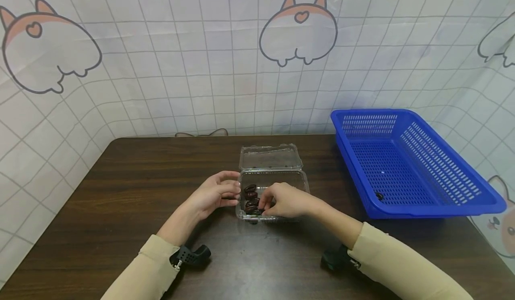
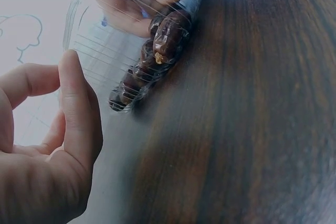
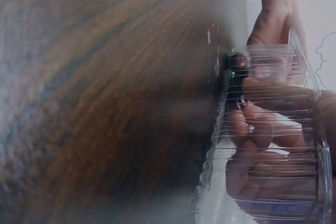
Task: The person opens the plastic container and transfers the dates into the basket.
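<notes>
A clear plastic clamshell box [image 1: 299, 181] lies with its lid [image 1: 270, 158] folded back on the table. Several dark brown dates [image 1: 250, 195] sit in a row along its left side; they show through the ribbed wall in the left wrist view. My right hand [image 1: 286, 200] reaches into the box and pinches a date [image 3: 237, 87] between thumb and fingers, at the row's near end. On the outside, my left hand [image 1: 217, 192] rests its fingertips against the box's left wall, fingers lightly bent and holding nothing.
To the right stands a blue plastic basket [image 1: 364, 192] with perforated walls; one small dark date [image 1: 379, 196] lies inside it near the left wall. The brown wooden table [image 1: 132, 192] meets a white gridded curtain [image 1: 201, 67] at the back.
</notes>
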The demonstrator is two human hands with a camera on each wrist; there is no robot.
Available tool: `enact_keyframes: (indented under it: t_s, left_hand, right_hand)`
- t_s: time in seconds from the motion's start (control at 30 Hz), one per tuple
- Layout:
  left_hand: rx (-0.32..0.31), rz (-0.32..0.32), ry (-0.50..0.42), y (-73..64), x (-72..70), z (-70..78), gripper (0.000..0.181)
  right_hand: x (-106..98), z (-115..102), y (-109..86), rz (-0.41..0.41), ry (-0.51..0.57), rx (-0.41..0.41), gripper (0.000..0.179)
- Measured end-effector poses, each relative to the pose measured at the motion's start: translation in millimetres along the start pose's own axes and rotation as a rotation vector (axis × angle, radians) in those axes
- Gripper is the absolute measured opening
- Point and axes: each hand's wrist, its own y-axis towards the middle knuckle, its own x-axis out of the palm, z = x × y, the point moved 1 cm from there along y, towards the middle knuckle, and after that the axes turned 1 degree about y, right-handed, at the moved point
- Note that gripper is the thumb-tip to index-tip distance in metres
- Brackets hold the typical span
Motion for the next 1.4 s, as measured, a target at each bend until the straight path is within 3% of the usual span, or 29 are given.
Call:
enact_keyframes:
  t_s: [0.47,1.4]
  left_hand:
    - [0.001,0.003,-0.002,-0.6,0.1,-1.3,0.049]
    - [0.018,-0.011,-0.005,-0.7,-1.8,-2.1,0.050]
  right_hand:
    - [-1,0,0.7,-0.026,0.005,0.000,0.009]
    - [-29,-8,-26.3,0.074,0.089,0.031,0.011]
